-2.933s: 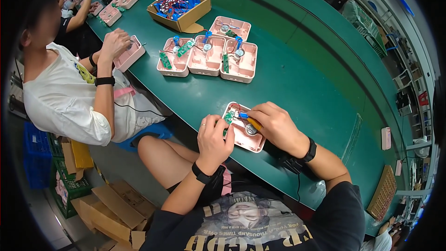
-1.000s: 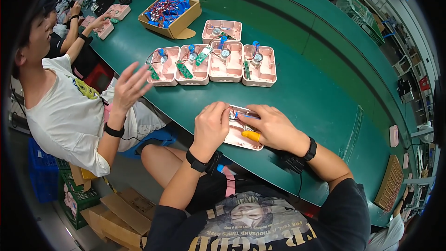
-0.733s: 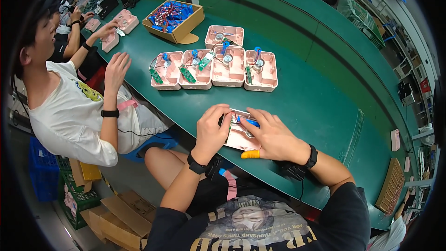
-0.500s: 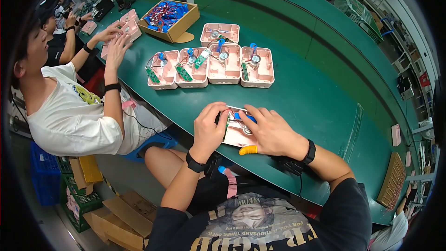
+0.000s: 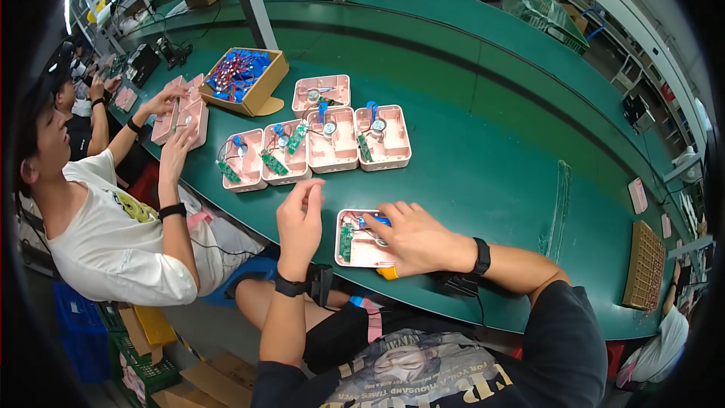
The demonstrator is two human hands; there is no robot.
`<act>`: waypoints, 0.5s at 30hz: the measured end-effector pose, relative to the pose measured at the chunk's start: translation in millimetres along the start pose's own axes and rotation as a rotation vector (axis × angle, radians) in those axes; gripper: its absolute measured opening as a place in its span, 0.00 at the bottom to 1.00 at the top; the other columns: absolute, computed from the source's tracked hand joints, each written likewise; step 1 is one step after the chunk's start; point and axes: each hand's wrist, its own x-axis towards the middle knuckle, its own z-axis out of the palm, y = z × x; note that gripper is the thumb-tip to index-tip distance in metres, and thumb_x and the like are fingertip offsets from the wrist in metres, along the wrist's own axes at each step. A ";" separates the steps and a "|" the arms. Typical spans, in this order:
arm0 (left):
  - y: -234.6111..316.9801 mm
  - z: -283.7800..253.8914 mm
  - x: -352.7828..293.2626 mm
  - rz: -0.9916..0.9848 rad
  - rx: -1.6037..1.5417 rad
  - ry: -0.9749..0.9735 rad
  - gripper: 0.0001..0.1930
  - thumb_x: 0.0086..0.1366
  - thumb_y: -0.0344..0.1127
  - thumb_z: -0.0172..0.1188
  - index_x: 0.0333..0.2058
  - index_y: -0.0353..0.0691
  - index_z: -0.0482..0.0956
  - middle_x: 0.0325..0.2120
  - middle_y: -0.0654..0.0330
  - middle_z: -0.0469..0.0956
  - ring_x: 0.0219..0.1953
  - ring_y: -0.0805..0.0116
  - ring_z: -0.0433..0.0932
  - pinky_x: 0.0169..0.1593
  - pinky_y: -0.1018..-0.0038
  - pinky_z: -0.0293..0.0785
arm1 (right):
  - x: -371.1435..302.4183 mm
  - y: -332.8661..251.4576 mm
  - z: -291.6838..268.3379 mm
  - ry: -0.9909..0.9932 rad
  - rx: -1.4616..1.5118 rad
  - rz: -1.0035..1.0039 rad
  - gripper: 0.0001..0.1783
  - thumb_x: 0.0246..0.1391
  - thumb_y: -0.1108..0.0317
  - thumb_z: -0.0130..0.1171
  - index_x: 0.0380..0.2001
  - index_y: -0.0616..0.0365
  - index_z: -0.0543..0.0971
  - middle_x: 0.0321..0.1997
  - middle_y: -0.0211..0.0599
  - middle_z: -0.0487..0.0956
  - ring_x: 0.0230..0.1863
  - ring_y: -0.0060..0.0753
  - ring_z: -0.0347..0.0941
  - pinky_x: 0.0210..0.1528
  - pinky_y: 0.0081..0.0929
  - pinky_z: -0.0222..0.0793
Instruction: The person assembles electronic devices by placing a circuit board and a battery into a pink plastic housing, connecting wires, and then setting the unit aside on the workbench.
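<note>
A pink plastic housing (image 5: 368, 258) lies near the table's front edge. Inside it are a green circuit board (image 5: 346, 240) at its left side and a blue battery (image 5: 375, 221) by the far wall; a round silver part shows only partly. My right hand (image 5: 423, 236) grips the housing from the right, fingers over the battery and far wall, its thumb in a yellow finger cot (image 5: 387, 273) at the near edge. My left hand (image 5: 300, 219) is raised to the left of the housing, apart from it, fingers loosely bent and holding nothing.
Several more pink housings (image 5: 332, 153) with boards and blue batteries stand together farther back. Behind them is a cardboard box (image 5: 264, 89) of blue batteries with red wires. On the left a co-worker's hands (image 5: 178, 143) touch pink housings. A brown grid tray (image 5: 644, 264) stands at far right.
My left hand has come off the housing and moved left. My right hand still grips the housing. The view has shifted, so the table's things appear lower and farther left.
</note>
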 end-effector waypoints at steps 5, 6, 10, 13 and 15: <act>28.4 16.6 21.7 0.120 0.335 -0.385 0.16 0.74 0.39 0.61 0.53 0.36 0.81 0.39 0.49 0.84 0.38 0.52 0.86 0.42 0.62 0.82 | -51.5 36.4 -27.5 0.129 0.147 0.107 0.49 0.47 0.44 0.75 0.67 0.63 0.75 0.63 0.59 0.75 0.58 0.61 0.75 0.62 0.46 0.73; 28.4 24.3 15.4 0.183 0.465 -0.412 0.18 0.72 0.41 0.62 0.55 0.37 0.80 0.40 0.49 0.84 0.39 0.50 0.85 0.42 0.59 0.83 | -55.9 49.7 -40.2 0.121 0.246 0.202 0.49 0.46 0.45 0.75 0.67 0.63 0.75 0.63 0.58 0.76 0.57 0.59 0.76 0.62 0.45 0.73; 19.0 71.2 14.9 0.251 0.623 -0.412 0.24 0.70 0.46 0.65 0.58 0.37 0.75 0.41 0.48 0.82 0.41 0.43 0.84 0.42 0.52 0.81 | -79.2 164.8 -59.4 0.357 0.223 0.408 0.46 0.49 0.41 0.72 0.64 0.62 0.77 0.54 0.59 0.81 0.53 0.60 0.79 0.59 0.45 0.76; 21.6 64.9 17.9 0.264 0.658 -0.414 0.25 0.70 0.48 0.66 0.57 0.37 0.74 0.41 0.48 0.81 0.42 0.41 0.83 0.43 0.50 0.81 | -86.9 271.4 -72.4 0.454 0.062 0.779 0.45 0.52 0.38 0.69 0.61 0.66 0.79 0.52 0.62 0.83 0.52 0.67 0.79 0.59 0.45 0.76; 26.1 49.0 0.4 0.209 0.696 -0.396 0.22 0.70 0.48 0.66 0.53 0.38 0.76 0.41 0.49 0.81 0.43 0.41 0.83 0.45 0.51 0.80 | -79.7 323.8 -84.1 0.366 -0.019 0.861 0.48 0.50 0.37 0.68 0.60 0.71 0.79 0.53 0.67 0.84 0.52 0.65 0.83 0.59 0.48 0.76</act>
